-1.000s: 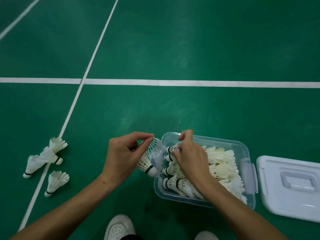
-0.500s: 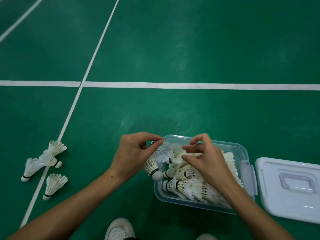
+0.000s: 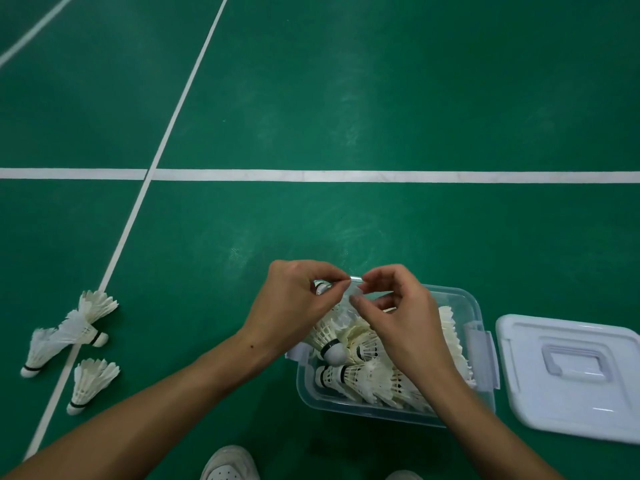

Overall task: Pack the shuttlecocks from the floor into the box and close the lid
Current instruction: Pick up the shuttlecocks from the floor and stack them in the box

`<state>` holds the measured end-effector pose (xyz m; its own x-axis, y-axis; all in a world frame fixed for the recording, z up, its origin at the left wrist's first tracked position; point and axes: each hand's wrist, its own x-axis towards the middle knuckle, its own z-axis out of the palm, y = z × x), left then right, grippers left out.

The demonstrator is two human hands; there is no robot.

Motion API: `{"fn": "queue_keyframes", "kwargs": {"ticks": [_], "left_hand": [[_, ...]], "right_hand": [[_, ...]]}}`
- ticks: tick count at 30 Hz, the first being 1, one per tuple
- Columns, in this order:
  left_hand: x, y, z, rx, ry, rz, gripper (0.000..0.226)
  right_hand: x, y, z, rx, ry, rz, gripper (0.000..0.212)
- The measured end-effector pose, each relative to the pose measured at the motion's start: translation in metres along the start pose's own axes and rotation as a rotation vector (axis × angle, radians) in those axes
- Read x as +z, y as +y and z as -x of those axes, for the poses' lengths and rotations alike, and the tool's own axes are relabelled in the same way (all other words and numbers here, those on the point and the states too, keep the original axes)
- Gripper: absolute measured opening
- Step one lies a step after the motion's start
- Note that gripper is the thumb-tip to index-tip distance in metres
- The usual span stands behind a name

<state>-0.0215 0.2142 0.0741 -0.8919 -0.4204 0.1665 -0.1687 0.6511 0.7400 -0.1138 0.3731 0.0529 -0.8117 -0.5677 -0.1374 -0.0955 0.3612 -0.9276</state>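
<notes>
Green court floor (image 3: 346, 98), white lines crossing. I've got my left hand (image 3: 294, 306) pinching a shuttlecock (image 3: 327, 336) over the clear box (image 3: 479, 306), right hand (image 3: 401, 317) curled beside it; whether it holds anything, I can't tell. I'd lay it cork-first into the row, gently. Three shuttlecocks (image 3: 74, 341) wait left; lid (image 3: 568, 375) lies right.

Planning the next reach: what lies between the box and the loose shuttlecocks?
Head view: the left forearm crosses above bare green floor between box and shuttlecocks.
</notes>
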Motion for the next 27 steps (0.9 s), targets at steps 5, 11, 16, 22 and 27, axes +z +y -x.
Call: {"fn": "queue_keyframes", "kwargs": {"ticks": [5,11,16,22,27], "left_hand": [[0.004,0.003,0.004,-0.010,-0.001,0.045,0.020],[-0.019,-0.025,0.004,-0.110,0.182,0.099,0.018],[-0.023,-0.033,0.016,-0.091,0.179,0.085,0.011],[-0.019,-0.033,0.019,-0.059,0.171,0.040,0.010],[-0.017,-0.032,0.017,-0.043,0.172,0.032,0.011]], "right_hand": [[-0.006,0.013,-0.005,-0.022,0.079,0.136,0.013],[-0.012,0.034,-0.010,0.043,0.114,0.269,0.016],[0.008,0.047,-0.015,0.098,0.079,0.315,0.021],[0.018,0.049,-0.023,0.049,0.135,0.616,0.029],[0.024,0.050,-0.024,0.033,0.144,0.675,0.031]]}}
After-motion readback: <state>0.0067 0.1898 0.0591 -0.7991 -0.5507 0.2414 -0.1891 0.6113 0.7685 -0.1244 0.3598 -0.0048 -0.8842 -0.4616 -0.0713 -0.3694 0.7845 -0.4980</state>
